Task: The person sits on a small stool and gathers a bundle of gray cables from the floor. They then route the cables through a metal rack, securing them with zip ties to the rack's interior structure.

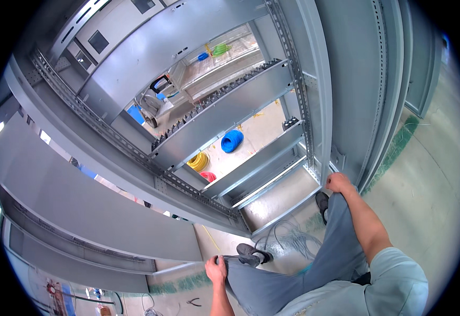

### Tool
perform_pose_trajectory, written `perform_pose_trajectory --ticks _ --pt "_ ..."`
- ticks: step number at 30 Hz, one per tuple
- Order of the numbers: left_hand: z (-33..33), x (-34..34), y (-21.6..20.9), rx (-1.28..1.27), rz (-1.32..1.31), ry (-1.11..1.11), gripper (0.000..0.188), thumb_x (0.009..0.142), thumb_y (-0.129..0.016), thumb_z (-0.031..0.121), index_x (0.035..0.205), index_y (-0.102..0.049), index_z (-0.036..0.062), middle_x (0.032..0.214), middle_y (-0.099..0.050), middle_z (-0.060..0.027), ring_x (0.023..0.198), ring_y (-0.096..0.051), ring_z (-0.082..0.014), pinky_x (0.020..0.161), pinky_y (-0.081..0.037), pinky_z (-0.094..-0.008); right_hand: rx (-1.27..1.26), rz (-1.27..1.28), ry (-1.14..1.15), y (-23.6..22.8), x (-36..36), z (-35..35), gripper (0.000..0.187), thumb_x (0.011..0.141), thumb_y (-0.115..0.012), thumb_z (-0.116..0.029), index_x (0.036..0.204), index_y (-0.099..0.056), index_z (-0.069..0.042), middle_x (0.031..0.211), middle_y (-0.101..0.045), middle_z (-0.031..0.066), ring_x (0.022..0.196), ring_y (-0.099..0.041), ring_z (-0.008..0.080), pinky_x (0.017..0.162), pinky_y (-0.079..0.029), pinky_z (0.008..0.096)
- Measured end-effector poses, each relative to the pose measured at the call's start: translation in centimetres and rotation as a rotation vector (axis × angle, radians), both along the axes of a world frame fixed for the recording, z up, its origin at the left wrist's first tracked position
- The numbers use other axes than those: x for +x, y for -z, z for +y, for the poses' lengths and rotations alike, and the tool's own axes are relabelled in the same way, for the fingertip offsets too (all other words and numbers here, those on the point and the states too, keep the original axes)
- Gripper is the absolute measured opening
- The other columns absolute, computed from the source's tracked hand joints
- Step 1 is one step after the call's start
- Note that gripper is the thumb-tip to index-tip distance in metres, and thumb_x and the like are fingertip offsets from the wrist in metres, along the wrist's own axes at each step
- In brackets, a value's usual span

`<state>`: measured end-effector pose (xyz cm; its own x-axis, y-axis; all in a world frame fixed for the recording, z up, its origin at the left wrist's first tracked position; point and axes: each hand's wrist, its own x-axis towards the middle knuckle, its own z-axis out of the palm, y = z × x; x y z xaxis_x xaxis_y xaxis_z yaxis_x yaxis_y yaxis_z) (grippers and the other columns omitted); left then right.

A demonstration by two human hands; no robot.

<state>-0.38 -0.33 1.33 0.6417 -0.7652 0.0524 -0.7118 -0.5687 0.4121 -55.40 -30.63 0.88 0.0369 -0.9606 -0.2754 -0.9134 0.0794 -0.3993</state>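
Observation:
I look down along an open grey metal cabinet frame (209,121) at my own legs in grey trousers. My left hand (216,269) rests closed on my left knee, near my dark shoe (252,255). My right hand (338,182) sits closed on my right knee, close to the cabinet's upright post (322,95). Neither hand holds a tool. A bundle of grey cables (288,237) lies on the floor between my feet and the cabinet base.
Coils of blue wire (232,140), yellow wire (199,161) and red wire (208,176) lie on the floor behind the frame. Pliers (193,302) lie on the floor at lower left. Perforated rails and horizontal metal bars with terminal blocks (224,89) cross the cabinet.

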Motion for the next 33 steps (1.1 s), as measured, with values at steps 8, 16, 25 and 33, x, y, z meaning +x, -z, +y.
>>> perform_pose_trajectory --ticks 8,16,25,33 --pt "0.4 0.3 0.7 -0.033 0.003 0.021 0.04 0.092 -0.068 0.039 0.112 -0.075 0.0049 0.116 -0.07 -0.018 0.113 -0.061 -0.0377 0.1 -0.048 -0.0462 -0.035 0.027 -0.035 0.7 0.0 -0.3 0.027 0.081 -0.072 -0.032 0.101 -0.08 -0.015 0.112 -0.074 0.0135 0.11 -0.069 0.0331 0.096 -0.054 0.0448" --pt "0.1 0.2 0.3 -0.02 0.003 0.012 0.039 0.092 -0.069 0.038 0.112 -0.075 0.005 0.115 -0.07 -0.0176 0.114 -0.061 -0.0375 0.1 -0.048 -0.0466 -0.036 0.01 -0.015 0.2 0.1 -0.4 0.027 0.08 -0.072 -0.03 0.1 -0.081 -0.014 0.11 -0.075 0.0138 0.108 -0.069 0.0337 0.095 -0.054 0.0441" --pt "0.1 0.1 0.0 -0.015 -0.005 0.008 0.039 0.092 -0.069 0.038 0.113 -0.075 0.0054 0.116 -0.07 -0.0175 0.115 -0.06 -0.0372 0.101 -0.048 -0.046 -0.085 -0.004 -0.032 1.1 0.0 -0.5 0.028 0.079 -0.072 -0.031 0.098 -0.079 -0.012 0.104 -0.075 0.0149 0.101 -0.07 0.0358 0.09 -0.055 0.0461" --pt "0.3 0.4 0.4 -0.022 -0.025 0.007 0.042 0.091 -0.069 0.039 0.114 -0.075 0.0052 0.117 -0.07 -0.018 0.115 -0.061 -0.0376 0.101 -0.048 -0.0466 -0.087 -0.009 -0.022 1.3 0.0 -0.4 0.028 0.079 -0.072 -0.031 0.098 -0.079 -0.012 0.104 -0.075 0.0145 0.102 -0.07 0.0356 0.091 -0.055 0.0459"
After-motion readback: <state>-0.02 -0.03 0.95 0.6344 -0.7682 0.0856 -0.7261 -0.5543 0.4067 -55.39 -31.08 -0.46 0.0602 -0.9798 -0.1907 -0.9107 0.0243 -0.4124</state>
